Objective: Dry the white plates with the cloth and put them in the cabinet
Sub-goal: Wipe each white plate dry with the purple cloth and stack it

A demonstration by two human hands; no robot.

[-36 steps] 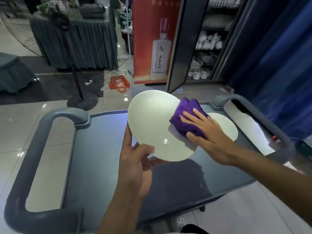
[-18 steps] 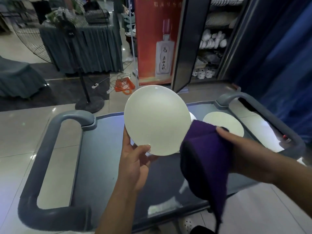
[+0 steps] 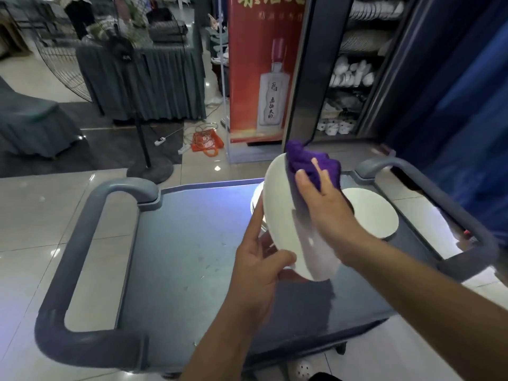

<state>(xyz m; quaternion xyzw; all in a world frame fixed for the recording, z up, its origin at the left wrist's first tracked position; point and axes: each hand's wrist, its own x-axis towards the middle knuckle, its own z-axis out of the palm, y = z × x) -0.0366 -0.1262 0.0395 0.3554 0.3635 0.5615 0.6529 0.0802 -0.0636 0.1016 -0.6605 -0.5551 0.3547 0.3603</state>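
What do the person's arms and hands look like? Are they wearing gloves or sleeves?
No gloves and no sleeves that can be seen. Both forearms are bare right to the bottom edge of the picture. The left hand and the right hand are bare too, with no ring, watch or bracelet showing. The fingernails look short and plain, without polish.

The white plate (image 3: 280, 215) is held tilted, almost on its edge, above the cart. A crumpled purple cloth (image 3: 310, 163) lies against its upper face. A second white plate (image 3: 371, 213) lies flat on the cart, just behind. The cabinet (image 3: 354, 67) stands open, with white dishes on its shelves.
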